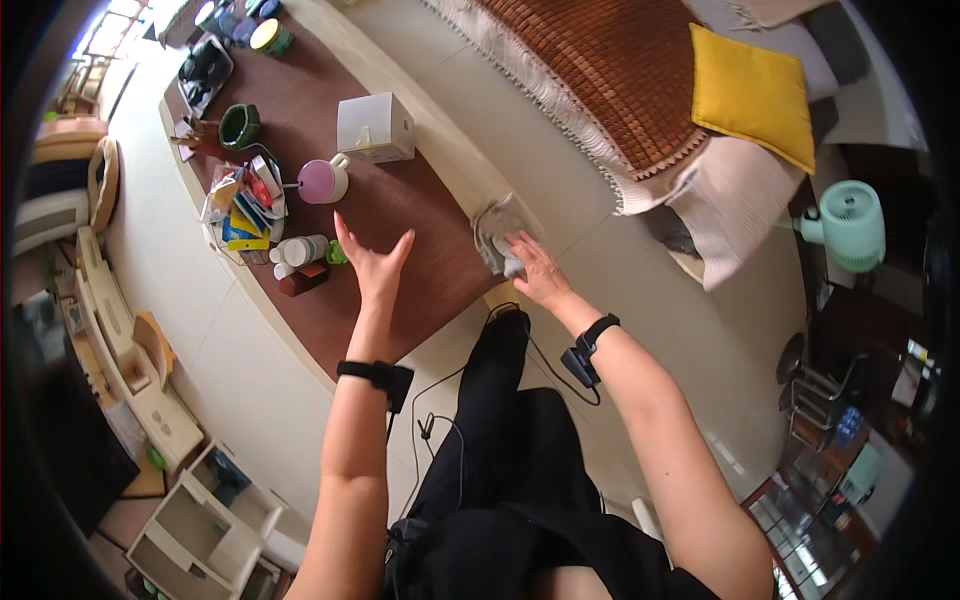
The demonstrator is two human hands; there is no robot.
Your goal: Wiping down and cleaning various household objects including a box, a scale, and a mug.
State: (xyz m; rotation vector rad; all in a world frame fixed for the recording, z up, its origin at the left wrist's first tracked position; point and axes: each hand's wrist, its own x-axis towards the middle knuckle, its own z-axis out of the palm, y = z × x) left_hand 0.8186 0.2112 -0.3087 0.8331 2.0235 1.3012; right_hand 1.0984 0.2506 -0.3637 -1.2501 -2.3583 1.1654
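My left hand (375,262) hovers over the brown tabletop (405,300), thumb and fingers spread and nothing between them. Closest to it are a small green object (336,253) and several white bottles (304,251) beside a dark red box (304,280). Farther up stands a cream mug with a pink lid and a straw (322,180). At the table's right edge, my right hand (538,271) has its fingers on a crumpled grey cloth (491,232), holding it against the pale rim. Each forearm wears a black strap with a device, with cables trailing from them.
A white box (375,127) is on the table, near a green bowl (240,126) and a wire basket of packets (247,202). At the far end are tins (271,37) and a tray (204,73). A sofa with a yellow cushion (752,96) and a mint fan (851,225) are to the right.
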